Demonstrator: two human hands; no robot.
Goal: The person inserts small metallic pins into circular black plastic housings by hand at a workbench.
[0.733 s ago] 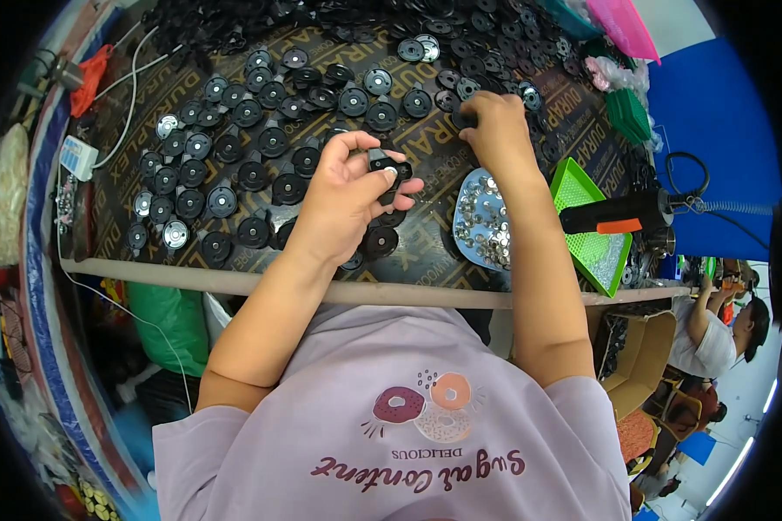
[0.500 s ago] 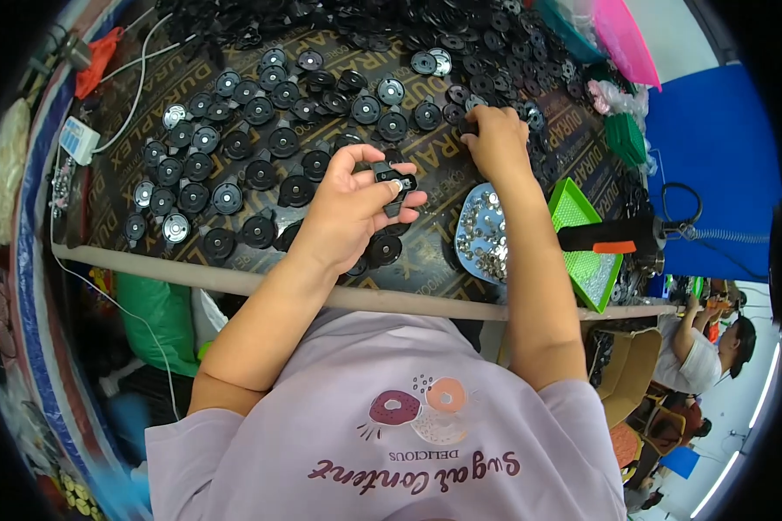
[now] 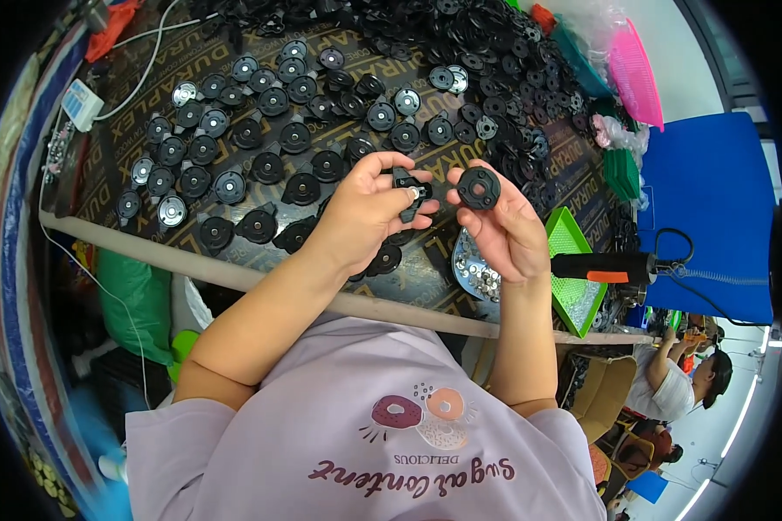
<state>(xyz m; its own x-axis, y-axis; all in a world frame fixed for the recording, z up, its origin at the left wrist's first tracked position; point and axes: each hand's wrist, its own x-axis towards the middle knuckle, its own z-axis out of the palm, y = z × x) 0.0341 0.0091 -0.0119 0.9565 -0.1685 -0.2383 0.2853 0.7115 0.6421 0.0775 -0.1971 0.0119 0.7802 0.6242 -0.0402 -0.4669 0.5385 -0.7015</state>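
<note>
Black and angular, one part (image 3: 405, 180) sits pinched in the person's left grip (image 3: 365, 214); the right grip (image 3: 511, 234) holds a holed disc (image 3: 480, 200).

the tabletop (image 3: 426, 260) is showing dark brown crossed by slanting gold lettering. the ring (image 3: 466, 185) in the right hand (image 3: 514, 230) is looking plain black; the part (image 3: 406, 180) in the left hand (image 3: 365, 208) is pairing black with a silvery spot. the laid-out discs (image 3: 295, 137) are mostly looking black with silvery centres, a few gleaming silver. the shallow tray (image 3: 458, 267) is showing pale blue around silvery fittings (image 3: 480, 280), the mesh tray (image 3: 568, 233) is looking lime green, and the driver (image 3: 613, 265) is wearing orange on black. the shirt (image 3: 321, 373) is carrying maroon, peach and cream doughnuts on pale lilac.
</note>
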